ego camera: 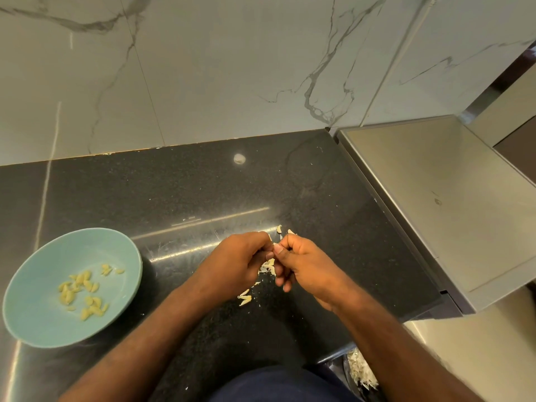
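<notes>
Counter (pixel 203 184) stretches beyond the grip, edge close rightward; left hand (pixel 240 262) and right hand (pixel 307 264) pinch a pale, papery garlic clove (pixel 269 266).

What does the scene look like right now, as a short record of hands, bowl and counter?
left hand: fingers curled, pinching a garlic piece, mostly hidden
right hand: pinching the same garlic piece
bowl: teal, left of the hands, holds peeled cloves
skins: loose on the black counter by the hands

Grey-veined white marble wall (pixel 232 68) behind a glossy black speckled counter (pixel 145 192), steel surface (pixel 435 198) at right.
</notes>
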Demonstrator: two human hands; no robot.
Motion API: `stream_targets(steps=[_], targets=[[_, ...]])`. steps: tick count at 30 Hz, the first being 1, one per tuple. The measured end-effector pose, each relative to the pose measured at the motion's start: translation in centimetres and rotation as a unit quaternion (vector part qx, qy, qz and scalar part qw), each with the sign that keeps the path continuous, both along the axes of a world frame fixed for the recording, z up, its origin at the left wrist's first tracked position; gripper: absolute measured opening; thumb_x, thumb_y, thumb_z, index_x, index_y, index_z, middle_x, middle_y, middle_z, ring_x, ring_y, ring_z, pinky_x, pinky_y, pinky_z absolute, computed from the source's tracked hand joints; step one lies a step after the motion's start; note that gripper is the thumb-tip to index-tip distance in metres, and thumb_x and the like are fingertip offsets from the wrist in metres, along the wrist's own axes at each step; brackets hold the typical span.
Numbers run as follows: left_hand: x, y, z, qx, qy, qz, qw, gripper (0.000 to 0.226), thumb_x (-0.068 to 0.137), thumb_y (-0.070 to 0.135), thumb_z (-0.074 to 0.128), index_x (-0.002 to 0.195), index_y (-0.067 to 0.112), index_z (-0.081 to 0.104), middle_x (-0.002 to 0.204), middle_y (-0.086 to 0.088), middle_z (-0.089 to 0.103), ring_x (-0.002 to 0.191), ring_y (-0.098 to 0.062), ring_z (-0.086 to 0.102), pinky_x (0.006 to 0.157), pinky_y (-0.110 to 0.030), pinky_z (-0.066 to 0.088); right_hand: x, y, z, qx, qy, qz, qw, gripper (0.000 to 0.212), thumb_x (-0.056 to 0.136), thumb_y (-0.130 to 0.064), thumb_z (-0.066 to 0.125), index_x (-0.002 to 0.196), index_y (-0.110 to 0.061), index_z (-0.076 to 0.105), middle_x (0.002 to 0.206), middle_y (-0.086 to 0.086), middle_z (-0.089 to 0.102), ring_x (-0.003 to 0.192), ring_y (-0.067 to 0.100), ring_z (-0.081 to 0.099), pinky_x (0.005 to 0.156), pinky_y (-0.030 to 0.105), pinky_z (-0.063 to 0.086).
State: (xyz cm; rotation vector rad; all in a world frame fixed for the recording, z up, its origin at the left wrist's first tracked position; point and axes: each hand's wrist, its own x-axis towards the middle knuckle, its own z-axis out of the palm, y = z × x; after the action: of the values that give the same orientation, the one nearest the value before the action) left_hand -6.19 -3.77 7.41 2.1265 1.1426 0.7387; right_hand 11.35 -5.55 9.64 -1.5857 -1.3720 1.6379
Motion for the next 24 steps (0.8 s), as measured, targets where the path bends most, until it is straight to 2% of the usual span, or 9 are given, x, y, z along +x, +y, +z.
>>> stream_targets(steps=[2,5,8,11,13,16,18,21,24], targets=[[-0.2,-0.3,0.3,-0.031,-0.033,-0.006,0.999,0.014,0.094,0.022,0.054,0.082,0.016,0.058,0.066,0.006,0.057,0.062,-0.013,0.052,0.057,-0.035,0.045,-0.3,-0.2,0.0,0.007,0.010,0.000,1.000,0.022,0.107,-0.023,0.043,0.092,-0.011,0.054,0.070,0.001,0.058,0.062,0.014,0.059,0.055,0.027,0.048],[0.2,-0.9,1.1,-0.155,-0.137,0.034,0.978,0.020,0.100,0.009,0.053,0.080,0.012,0.057,0.060,0.008,0.055,0.056,-0.005,0.045,0.053,-0.018,0.037,-0.9,-0.6,-0.4,0.073,0.011,-0.010,0.997,0.022,0.107,-0.021,0.044,0.088,-0.017,0.055,0.067,-0.003,0.056,0.062,0.014,0.056,0.057,0.030,0.049],[1.0,-1.3,1.5,-0.326,-0.272,0.088,0.901,0.026,0.101,0.002,0.044,0.077,0.008,0.052,0.056,0.005,0.047,0.049,-0.007,0.038,0.043,-0.015,0.030,-1.1,-0.9,-1.1,0.242,-0.054,0.009,0.969,0.025,0.106,-0.022,0.046,0.082,-0.028,0.051,0.065,-0.008,0.052,0.058,0.014,0.052,0.054,0.034,0.047],[1.3,-1.4,1.8,-0.468,-0.366,0.095,0.799,0.029,0.098,0.002,0.037,0.075,0.013,0.050,0.057,0.002,0.040,0.047,-0.008,0.031,0.036,-0.015,0.017,-0.3,-0.8,-1.9,0.376,-0.129,0.064,0.915,0.015,0.102,-0.021,0.045,0.087,-0.021,0.051,0.071,-0.011,0.051,0.060,0.009,0.048,0.052,0.031,0.044],[1.5,-1.6,2.0,-0.498,-0.365,0.086,0.782,0.030,0.099,0.006,0.036,0.075,0.014,0.051,0.058,0.004,0.037,0.046,-0.007,0.029,0.038,-0.017,0.011,0.4,-0.6,-2.4,0.417,-0.176,0.094,0.887,0.010,0.099,-0.015,0.048,0.091,-0.016,0.054,0.077,-0.004,0.054,0.064,0.014,0.050,0.055,0.037,0.047],[1.8,-1.7,2.4,-0.497,-0.353,0.087,0.788,0.031,0.101,0.010,0.038,0.075,0.015,0.054,0.057,0.005,0.037,0.046,-0.006,0.028,0.037,-0.017,0.014,0.8,-0.5,-2.1,0.437,-0.214,0.105,0.867,0.012,0.100,-0.014,0.049,0.094,-0.024,0.048,0.079,-0.006,0.050,0.065,0.014,0.047,0.056,0.038,0.045],[2.2,-1.8,2.7,-0.456,-0.337,0.096,0.818,0.029,0.103,0.013,0.040,0.076,0.014,0.050,0.057,0.005,0.038,0.047,-0.006,0.029,0.039,-0.016,0.021,0.5,-0.7,-1.6,0.401,-0.185,0.086,0.893,0.013,0.104,-0.027,0.041,0.092,-0.025,0.046,0.075,-0.005,0.049,0.062,0.013,0.045,0.054,0.035,0.044],[2.8,-2.0,2.9,-0.277,-0.251,0.098,0.922,0.031,0.105,0.016,0.041,0.075,0.012,0.048,0.053,0.010,0.048,0.048,-0.004,0.043,0.049,-0.016,0.035,-0.7,-1.3,-0.6,0.224,-0.024,-0.018,0.974,0.026,0.107,-0.026,0.039,0.086,-0.013,0.048,0.068,0.001,0.049,0.060,0.019,0.047,0.053,0.032,0.045],[3.0,-2.2,2.4,-0.167,-0.229,0.068,0.957,0.028,0.106,0.018,0.041,0.081,0.011,0.052,0.060,0.002,0.063,0.050,-0.010,0.062,0.052,-0.018,0.047,-1.9,-1.6,0.8,0.074,0.079,-0.109,0.988,0.030,0.106,-0.020,0.038,0.078,-0.012,0.044,0.061,0.000,0.044,0.053,0.015,0.043,0.048,0.027,0.039]])
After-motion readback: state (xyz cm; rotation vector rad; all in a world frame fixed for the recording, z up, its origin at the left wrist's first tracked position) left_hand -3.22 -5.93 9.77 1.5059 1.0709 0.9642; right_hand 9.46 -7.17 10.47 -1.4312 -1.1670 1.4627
